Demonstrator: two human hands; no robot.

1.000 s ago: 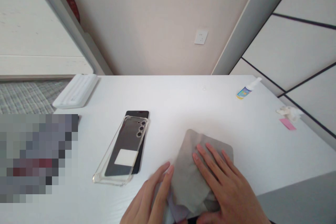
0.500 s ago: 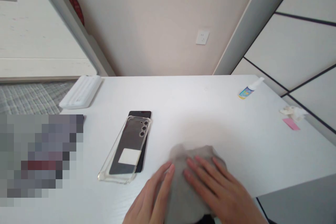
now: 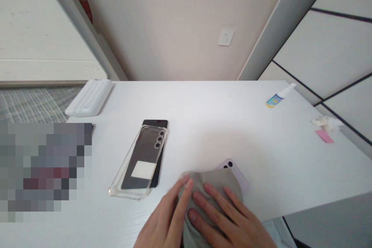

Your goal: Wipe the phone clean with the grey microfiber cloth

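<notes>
Pressing grey cloth [image 3: 210,201] over lilac phone [image 3: 232,170] w/ both hands: L hand [image 3: 164,217] cups cloth's left edge, R hand [image 3: 223,217] lies flat on it, fingers spread. Phone's camera end pokes out far side. Clear case [image 3: 138,159] sits on black slab [image 3: 155,123], left on white table [image 3: 203,104]; spray bottle [image 3: 276,100] far right.

Left hand [image 3: 164,217] and right hand [image 3: 226,217], both bare, slim and cut off by the lower edge of the view. Long, slender fingers [image 3: 215,201] with smooth knuckles. Nails [image 3: 190,184] short and apparently unpainted, though too small here to be sure.
</notes>
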